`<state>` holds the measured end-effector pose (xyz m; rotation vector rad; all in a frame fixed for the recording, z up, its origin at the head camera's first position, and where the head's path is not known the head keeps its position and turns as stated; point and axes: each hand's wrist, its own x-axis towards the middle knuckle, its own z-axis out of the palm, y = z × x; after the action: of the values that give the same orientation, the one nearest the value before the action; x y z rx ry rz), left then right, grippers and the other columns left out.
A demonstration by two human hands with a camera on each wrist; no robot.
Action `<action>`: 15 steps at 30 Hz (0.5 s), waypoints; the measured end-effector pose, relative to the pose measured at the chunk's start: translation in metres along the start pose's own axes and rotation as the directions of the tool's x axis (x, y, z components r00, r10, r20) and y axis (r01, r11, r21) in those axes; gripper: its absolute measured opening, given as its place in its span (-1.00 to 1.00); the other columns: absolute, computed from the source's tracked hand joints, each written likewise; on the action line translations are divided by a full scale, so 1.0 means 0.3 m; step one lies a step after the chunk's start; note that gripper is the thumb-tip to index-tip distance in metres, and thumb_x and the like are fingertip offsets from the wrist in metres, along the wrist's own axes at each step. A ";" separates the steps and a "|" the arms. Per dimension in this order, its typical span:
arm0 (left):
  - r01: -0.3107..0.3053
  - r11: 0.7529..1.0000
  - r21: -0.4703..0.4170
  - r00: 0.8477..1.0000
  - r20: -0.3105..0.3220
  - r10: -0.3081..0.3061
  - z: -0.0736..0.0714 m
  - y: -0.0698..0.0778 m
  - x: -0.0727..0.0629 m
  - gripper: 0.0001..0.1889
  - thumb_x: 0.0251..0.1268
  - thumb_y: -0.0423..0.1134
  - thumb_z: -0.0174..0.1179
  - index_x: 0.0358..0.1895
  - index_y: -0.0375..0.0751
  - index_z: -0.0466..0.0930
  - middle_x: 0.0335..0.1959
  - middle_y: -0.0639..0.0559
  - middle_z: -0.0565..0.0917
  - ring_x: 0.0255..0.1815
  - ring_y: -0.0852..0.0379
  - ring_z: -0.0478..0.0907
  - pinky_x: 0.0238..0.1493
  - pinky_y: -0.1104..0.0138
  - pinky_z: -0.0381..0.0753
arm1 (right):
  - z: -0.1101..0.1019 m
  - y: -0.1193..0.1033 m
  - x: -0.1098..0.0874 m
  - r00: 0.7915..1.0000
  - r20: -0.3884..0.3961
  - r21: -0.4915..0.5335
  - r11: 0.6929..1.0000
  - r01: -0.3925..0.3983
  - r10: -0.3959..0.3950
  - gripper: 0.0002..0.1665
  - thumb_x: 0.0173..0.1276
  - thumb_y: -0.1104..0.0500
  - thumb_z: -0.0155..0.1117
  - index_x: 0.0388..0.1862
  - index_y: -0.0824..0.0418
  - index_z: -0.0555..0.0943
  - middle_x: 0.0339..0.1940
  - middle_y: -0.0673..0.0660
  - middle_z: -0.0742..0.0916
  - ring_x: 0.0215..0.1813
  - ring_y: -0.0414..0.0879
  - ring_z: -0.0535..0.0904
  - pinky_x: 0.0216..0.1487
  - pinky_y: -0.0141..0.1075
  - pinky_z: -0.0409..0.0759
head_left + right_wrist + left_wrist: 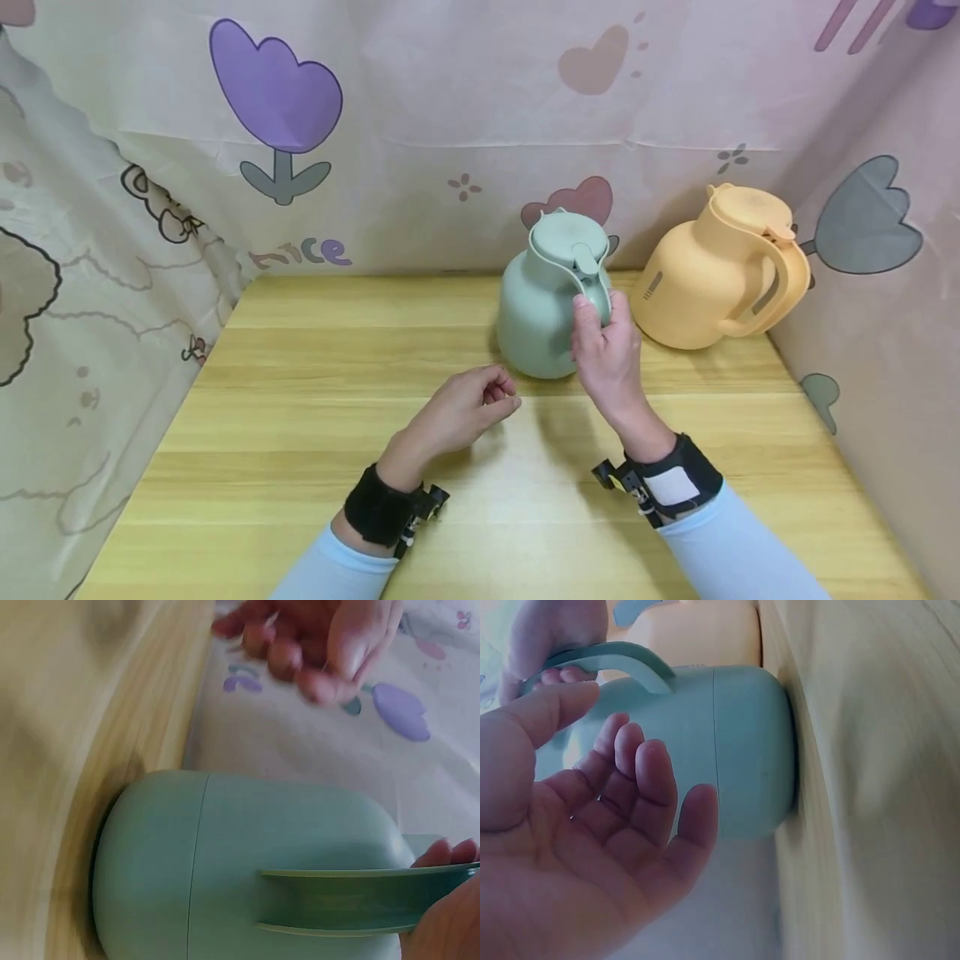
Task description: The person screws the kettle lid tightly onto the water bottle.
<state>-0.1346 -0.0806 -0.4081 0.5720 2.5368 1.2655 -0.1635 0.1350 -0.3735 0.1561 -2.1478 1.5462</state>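
Note:
A green thermos jug (536,312) with a lidded top stands upright on the wooden table, its handle (337,900) turned toward me. My right hand (611,354) grips the upper part of that handle, the thumb lying along its top. In front of the jug and to its left, my left hand (468,408) hovers above the table with loosely curled fingers and holds nothing. The left wrist view shows its palm (562,862) turned up, apart from the jug's body. A yellow thermos jug (686,287) stands behind and to the right, its handle pointing right.
The wooden table (300,400) meets a patterned cloth (435,100) hung at the back and along both sides. The yellow jug is close to the right-hand cloth. Both wrists wear black straps (382,508) with small cameras.

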 end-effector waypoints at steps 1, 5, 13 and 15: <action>0.005 1.000 0.002 1.000 -0.001 -0.005 -0.002 0.000 0.000 -0.86 0.53 -0.02 0.25 -0.10 0.03 0.63 -0.28 0.17 0.63 -0.22 0.18 0.55 -0.15 0.33 0.57 | -0.004 0.010 0.015 1.000 -0.015 -0.012 1.000 0.001 -0.002 -0.67 0.69 -0.05 0.06 -0.03 0.23 0.44 -0.56 0.07 0.53 -0.64 -0.12 0.47 -0.56 -0.33 0.46; 0.022 1.000 0.010 1.000 -0.009 -0.022 -0.011 -0.007 0.006 -0.87 0.54 -0.02 0.23 -0.11 0.05 0.63 -0.29 0.17 0.63 -0.23 0.18 0.55 -0.14 0.32 0.56 | -0.023 0.057 0.094 0.998 -0.067 -0.043 0.999 -0.016 0.013 -0.71 0.69 -0.09 0.05 -0.11 0.10 0.41 -0.58 0.04 0.51 -0.64 -0.15 0.45 -0.56 -0.34 0.44; 0.056 0.998 0.016 0.998 -0.015 -0.055 -0.024 -0.015 0.008 -0.88 0.56 -0.05 0.22 -0.09 0.03 0.63 -0.28 0.16 0.63 -0.23 0.16 0.54 -0.13 0.28 0.55 | -0.065 0.136 0.238 0.996 -0.064 -0.048 0.997 -0.063 0.059 -0.75 0.67 -0.15 0.05 -0.17 -0.06 0.36 -0.64 -0.06 0.51 -0.67 -0.16 0.48 -0.57 -0.38 0.48; 0.066 0.997 0.044 0.997 -0.031 -0.065 -0.026 -0.022 0.012 -0.87 0.57 -0.05 0.22 -0.07 0.01 0.64 -0.26 0.16 0.63 -0.23 0.16 0.54 -0.12 0.28 0.56 | -0.075 0.147 0.252 0.997 -0.048 -0.051 0.997 -0.061 0.059 -0.72 0.66 -0.18 0.04 -0.19 -0.06 0.36 -0.66 -0.07 0.52 -0.65 -0.12 0.51 -0.53 -0.37 0.51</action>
<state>-0.1424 -0.0882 -0.4088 0.4785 2.5919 1.2060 -0.2386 0.1851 -0.3725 0.0384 -2.1724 1.5102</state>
